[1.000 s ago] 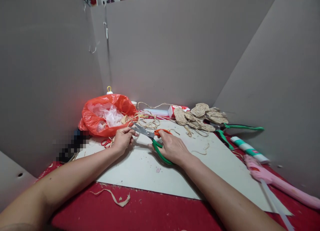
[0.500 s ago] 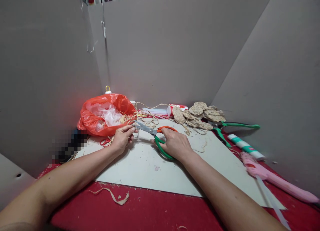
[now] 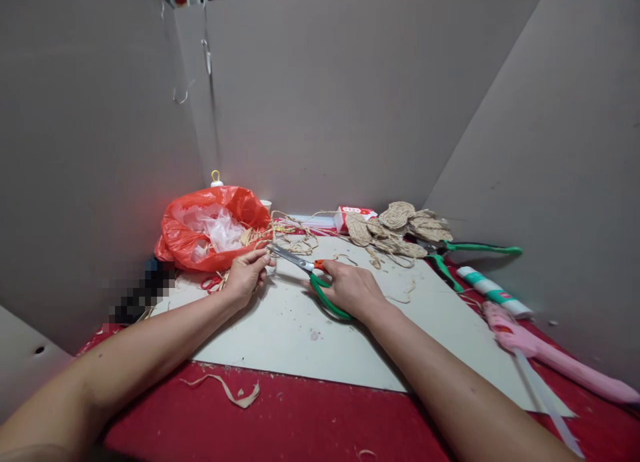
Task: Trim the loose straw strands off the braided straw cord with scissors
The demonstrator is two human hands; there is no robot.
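Note:
My right hand is closed round the handles of a pair of scissors, one handle green and one orange. The blades are together and point left, their tips by the fingertips of my left hand. Thumb and fingers of that left hand are pinched, and whatever is between them is too small to make out. Both hands are above a pale board. Thin straw cord lies in loops just behind the blades.
An orange plastic bag with white plastic and straw stands behind my left hand. Woven straw pieces lie at the back right. Green-handled pliers, a white-and-green tube and a pink glue gun line the right side. Grey panels enclose the table.
The scissor blades have closed, and the orange handle has drawn in toward the green one. My left hand has stayed nearly still.

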